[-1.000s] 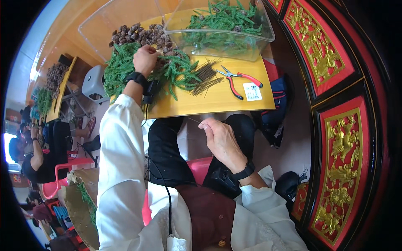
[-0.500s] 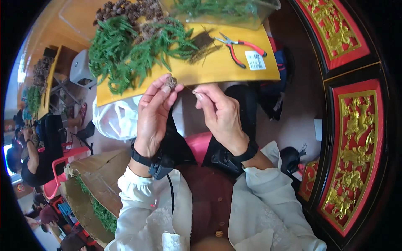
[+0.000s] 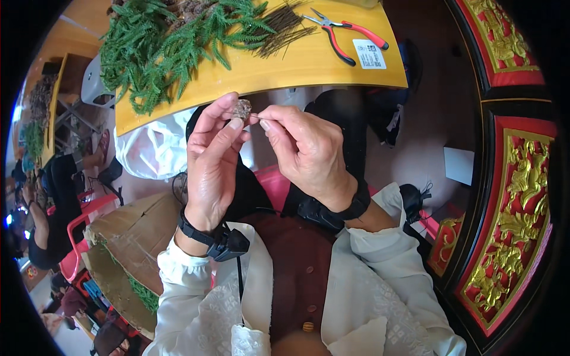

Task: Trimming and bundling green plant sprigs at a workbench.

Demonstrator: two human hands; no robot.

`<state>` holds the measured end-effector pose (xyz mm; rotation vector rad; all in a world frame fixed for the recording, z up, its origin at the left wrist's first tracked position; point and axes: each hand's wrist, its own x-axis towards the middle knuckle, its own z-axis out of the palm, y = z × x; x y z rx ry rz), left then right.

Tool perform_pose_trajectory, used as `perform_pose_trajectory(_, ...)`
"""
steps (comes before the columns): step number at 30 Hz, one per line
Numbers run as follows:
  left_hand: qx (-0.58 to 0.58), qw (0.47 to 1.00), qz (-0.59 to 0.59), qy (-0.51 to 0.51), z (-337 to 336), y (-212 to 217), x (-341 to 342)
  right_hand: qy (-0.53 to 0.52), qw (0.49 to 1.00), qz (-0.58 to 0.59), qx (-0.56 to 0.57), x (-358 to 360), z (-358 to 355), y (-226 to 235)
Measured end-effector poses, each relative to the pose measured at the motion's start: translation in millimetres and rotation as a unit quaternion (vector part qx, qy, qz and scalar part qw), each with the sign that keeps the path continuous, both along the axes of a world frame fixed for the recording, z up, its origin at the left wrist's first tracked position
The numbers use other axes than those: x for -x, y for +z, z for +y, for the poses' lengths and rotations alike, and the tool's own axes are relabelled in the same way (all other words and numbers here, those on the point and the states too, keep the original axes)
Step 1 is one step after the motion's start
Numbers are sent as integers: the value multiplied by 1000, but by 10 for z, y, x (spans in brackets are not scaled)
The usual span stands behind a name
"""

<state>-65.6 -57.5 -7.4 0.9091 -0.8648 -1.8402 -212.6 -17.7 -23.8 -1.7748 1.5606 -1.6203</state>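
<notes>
Between the thumb and fingers of my left hand (image 3: 215, 151) is a small brown pine cone (image 3: 241, 110). My right hand (image 3: 306, 148), just to its right, pinches a thin dark wire (image 3: 256, 116) that runs to the cone. Both hands are held up in front of the near edge of the yellow table (image 3: 267, 80). On the table, green artificial pine sprigs (image 3: 160, 59) lie in a heap at the left. A loose bundle of thin dark wires (image 3: 282, 26) lies beside them, and red-handled pliers (image 3: 344, 32) rest open to the right.
A printed white label (image 3: 369, 54) is on the table's right side. A white plastic bag (image 3: 155, 148) hangs below the table edge. An opened cardboard box (image 3: 133, 243) with greenery stands at my left. Carved red-and-gold panels (image 3: 510, 219) line the right. Another person (image 3: 56, 207) sits far left.
My right hand has come closer to the pine cone, with less wire showing between them. The whole view has shifted, so the table sits higher in it.
</notes>
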Motion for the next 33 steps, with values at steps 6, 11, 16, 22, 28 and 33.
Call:
perform_pose_trajectory(6, -18, 1000, -15, 13, 37, -99, -96, 25, 1000, 15, -6, -25, 9, -14)
perform_pose_trajectory(11, -48, 999, -6, 11, 63, -183, -149, 26, 999, 20, -15, -36, -1, -87)
perform_pose_trajectory(16, -39, 999, -1, 5, 57, -166, -146, 32, 998, 43, -40, -25, 14, -41)
perform_pose_trajectory(22, -23, 1000, 2, -9, 78, -153, -126, 25, 998, 32, -49, -33, 19, -83)
perform_pose_trajectory(28, -33, 999, 19, -22, 109, -152, -90, 14, 998, 39, -41, -55, 26, -112)
perform_pose_trajectory(33, -6, 998, 63, -26, 68, -271, -156, 15, 998, 54, -25, -100, 54, -70)
